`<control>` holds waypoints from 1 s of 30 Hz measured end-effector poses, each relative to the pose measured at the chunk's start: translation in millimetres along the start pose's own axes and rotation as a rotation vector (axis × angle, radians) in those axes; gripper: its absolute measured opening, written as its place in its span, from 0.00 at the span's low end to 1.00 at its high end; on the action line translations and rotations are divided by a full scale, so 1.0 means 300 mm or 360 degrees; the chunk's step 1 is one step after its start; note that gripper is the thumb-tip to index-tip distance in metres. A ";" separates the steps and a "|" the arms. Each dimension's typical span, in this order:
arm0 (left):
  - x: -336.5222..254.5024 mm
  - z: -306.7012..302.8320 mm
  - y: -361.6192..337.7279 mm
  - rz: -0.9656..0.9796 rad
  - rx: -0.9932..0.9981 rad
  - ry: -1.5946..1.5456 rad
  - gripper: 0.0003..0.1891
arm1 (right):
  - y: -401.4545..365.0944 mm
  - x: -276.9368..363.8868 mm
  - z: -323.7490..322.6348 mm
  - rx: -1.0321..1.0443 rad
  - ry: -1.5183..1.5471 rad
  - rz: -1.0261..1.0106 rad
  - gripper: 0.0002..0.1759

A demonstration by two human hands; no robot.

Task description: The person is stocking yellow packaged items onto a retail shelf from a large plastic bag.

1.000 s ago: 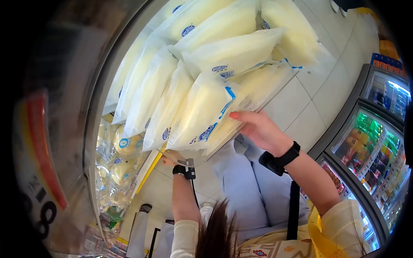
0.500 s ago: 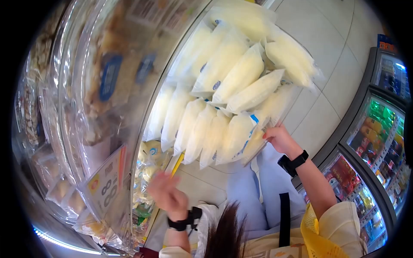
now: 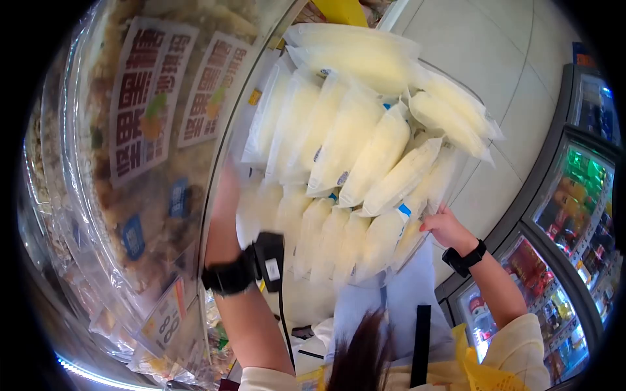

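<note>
A clear tray [image 3: 460, 189] packed with several pale yellow sealed bags [image 3: 365, 150] is held up in front of me. My right hand [image 3: 445, 228] grips the tray's near right edge, thumb against a bag with a blue mark. My left hand [image 3: 227, 189] is raised and blurred at the tray's left side, against the bags and the curved shelf rim; its fingers are not clear. Both wrists carry black bands, and the left one holds a small black device [image 3: 267, 259] with a cable.
A curved shelf of wrapped goods with printed labels [image 3: 150, 98] fills the left. A price tag [image 3: 164, 314] hangs low on it. Glass-door drink coolers [image 3: 577, 195] stand at the right. Pale floor tiles [image 3: 502, 52] lie beyond the tray.
My left hand has risen from waist height to the tray's left side. The tray has swung further upright and away, with my right hand still on its edge.
</note>
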State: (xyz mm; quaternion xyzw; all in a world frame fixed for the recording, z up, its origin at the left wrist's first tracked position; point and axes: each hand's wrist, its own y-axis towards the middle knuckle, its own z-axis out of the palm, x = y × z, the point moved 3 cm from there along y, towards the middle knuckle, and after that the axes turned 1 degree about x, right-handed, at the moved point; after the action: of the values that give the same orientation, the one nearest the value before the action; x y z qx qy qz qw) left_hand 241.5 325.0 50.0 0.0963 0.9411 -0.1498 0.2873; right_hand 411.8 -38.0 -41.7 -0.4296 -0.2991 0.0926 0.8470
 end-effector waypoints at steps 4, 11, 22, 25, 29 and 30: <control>-0.116 0.140 0.167 0.0139 0.0550 0.0052 0.28 | 0.010 -0.009 -0.054 0.0043 -0.0074 0.0061 0.34; -0.109 0.212 0.242 0.0560 0.0886 -0.0088 0.27 | -0.040 0.061 0.003 0.0099 -0.0031 -0.0005 0.33; 0.030 0.258 0.354 0.0355 0.0765 -0.0095 0.24 | -0.019 0.025 0.004 0.0058 -0.0088 0.0099 0.32; 0.039 0.243 0.378 0.0618 0.0750 0.0299 0.24 | -0.024 0.029 0.015 0.0032 -0.0021 0.0109 0.34; 0.018 0.232 0.354 0.0443 0.0661 0.0348 0.23 | -0.023 0.032 0.017 0.0051 -0.0006 0.0082 0.33; 0.015 0.228 0.359 0.0445 0.0661 0.0347 0.23 | -0.026 0.041 0.028 0.0028 -0.0018 0.0095 0.33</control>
State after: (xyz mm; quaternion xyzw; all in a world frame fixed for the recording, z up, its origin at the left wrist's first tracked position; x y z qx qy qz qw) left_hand 301.7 403.4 -30.9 0.2979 0.8931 -0.2873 0.1762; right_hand 416.0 -32.2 -26.7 -0.4303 -0.2901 0.1228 0.8460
